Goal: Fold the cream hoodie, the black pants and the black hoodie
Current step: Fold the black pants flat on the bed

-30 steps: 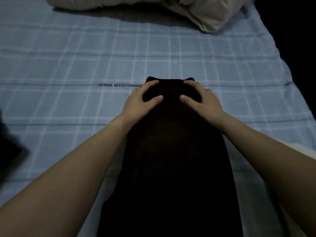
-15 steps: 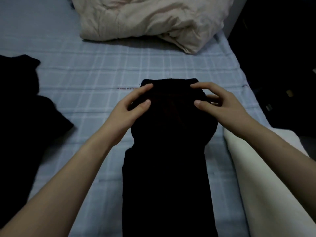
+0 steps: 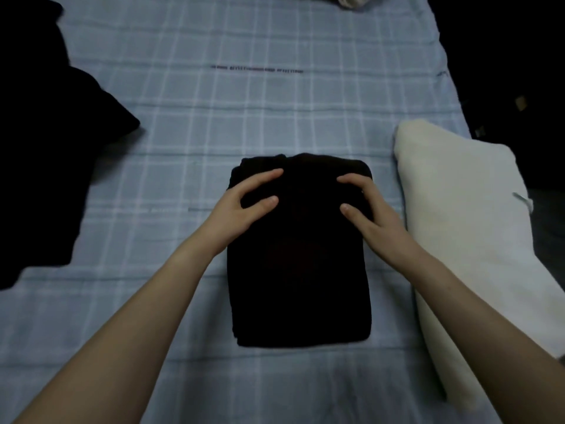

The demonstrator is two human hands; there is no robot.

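**Both hands laid on the folded black pants, mid-bed**

The black pants (image 3: 299, 258) lie in the middle of the bed (image 3: 275, 117), folded into a thick, upright rectangle on the pale blue checked sheet. The far edge of the bundle looks a little lumpy, with rounded humps where the layers meet. The near edge is straighter.

Both arms reach in from the near side. The left hand (image 3: 244, 206) rests on the far left corner of the pants, its fingers (image 3: 269, 174) and thumb spread wide apart and pointing inward across the cloth. The right hand (image 3: 370, 209) mirrors it on the far right corner, with forefinger and thumb splayed on top. Its outer fingers sit at the right edge of the bundle, where the dark cloth hides how they lie. Neither hand looks clamped round the fabric. They lie on it with fingers only slightly bent, and the two are well apart from each other.

The cream hoodie (image 3: 458, 215) lies along the right side of the bed as a long, pale, folded shape, near the pants but not touching them. The black hoodie (image 3: 39, 142) sprawls unfolded over the left edge of the bed, well apart from the pants. A line of dark printed lettering (image 3: 256, 69) runs across the sheet beyond the hands, too blurred to read. At the far end, a scrap of crumpled beige bedding (image 3: 351, 0) pokes into view.
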